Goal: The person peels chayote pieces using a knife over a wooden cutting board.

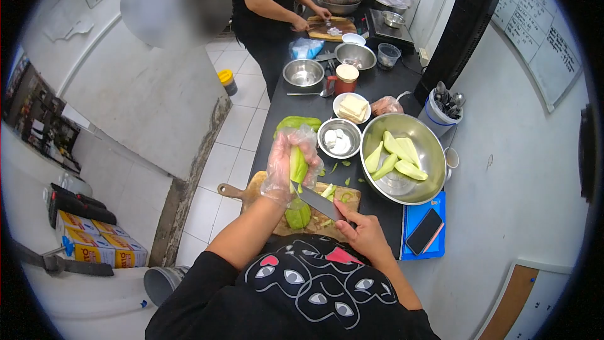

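Observation:
My left hand (282, 162), in a clear plastic glove, is closed around a pale green chayote (298, 167) above the wooden cutting board (254, 187). In my bare right hand (366, 234) is the handle of a knife (319, 205), its blade pointing up and left, with the tip close below the held chayote. Another chayote (298, 216) lies on the board beneath the knife tip, among green peelings (346, 197). Just beyond my left hand rests one more green chayote (296, 122). Cut pale green pieces (402, 148) sit in a large steel bowl (395, 191) to the right.
A small steel bowl (323, 145) with white contents and a dish of pale blocks (353, 107) stand past the board. Right of it lie a blue folder (412, 215) and phone (424, 232). Farther back, a co-worker (267, 19) cuts at another board (347, 27).

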Available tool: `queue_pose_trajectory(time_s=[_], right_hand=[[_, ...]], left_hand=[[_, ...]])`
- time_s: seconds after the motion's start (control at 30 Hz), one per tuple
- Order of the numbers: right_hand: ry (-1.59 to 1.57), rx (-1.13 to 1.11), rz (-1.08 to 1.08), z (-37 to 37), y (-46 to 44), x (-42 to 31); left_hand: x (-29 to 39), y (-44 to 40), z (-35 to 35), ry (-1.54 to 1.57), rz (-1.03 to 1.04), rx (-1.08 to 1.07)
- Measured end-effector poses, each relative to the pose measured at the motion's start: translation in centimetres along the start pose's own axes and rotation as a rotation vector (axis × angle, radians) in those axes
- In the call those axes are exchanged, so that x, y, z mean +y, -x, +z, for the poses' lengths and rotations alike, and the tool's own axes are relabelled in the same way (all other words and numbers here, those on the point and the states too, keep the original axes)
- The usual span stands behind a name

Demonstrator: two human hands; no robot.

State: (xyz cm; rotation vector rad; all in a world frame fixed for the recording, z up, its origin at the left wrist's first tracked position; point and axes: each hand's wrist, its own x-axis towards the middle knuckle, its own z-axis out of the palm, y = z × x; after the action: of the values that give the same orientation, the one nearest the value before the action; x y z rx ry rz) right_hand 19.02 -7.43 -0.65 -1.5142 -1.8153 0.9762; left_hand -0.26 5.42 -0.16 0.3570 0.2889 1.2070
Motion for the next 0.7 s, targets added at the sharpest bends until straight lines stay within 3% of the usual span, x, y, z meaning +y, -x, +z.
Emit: queue_pose_trajectory(time_s=[0.13, 0.4, 0.5, 0.6, 0.7], right_hand=[[0.118, 0.088, -0.052, -0.2, -0.3, -0.2], [0.295, 0.281, -0.110, 0.2, -0.8, 0.0], [0.266, 0.232, -0.031, -0.8, -1.2, -0.6], [0.012, 0.205, -0.130, 0.3, -0.8, 1.1], [-0.004, 0.028, -0.025, -0.3, 0.1, 0.2]], left_hand=[[-0.8, -0.2, 1.0, 0.139, 0.056, 0.172], [-1.4, 0.5, 0.3, 0.079, -0.024, 0.107], [-1.6, 0.3, -0.2, 0.093, -0.037, 0.121], [-1.0, -0.1, 0.0, 0.080, -0.028, 0.169], [-0.1, -0.6, -0.4, 0.014, -0.011, 0.181]])
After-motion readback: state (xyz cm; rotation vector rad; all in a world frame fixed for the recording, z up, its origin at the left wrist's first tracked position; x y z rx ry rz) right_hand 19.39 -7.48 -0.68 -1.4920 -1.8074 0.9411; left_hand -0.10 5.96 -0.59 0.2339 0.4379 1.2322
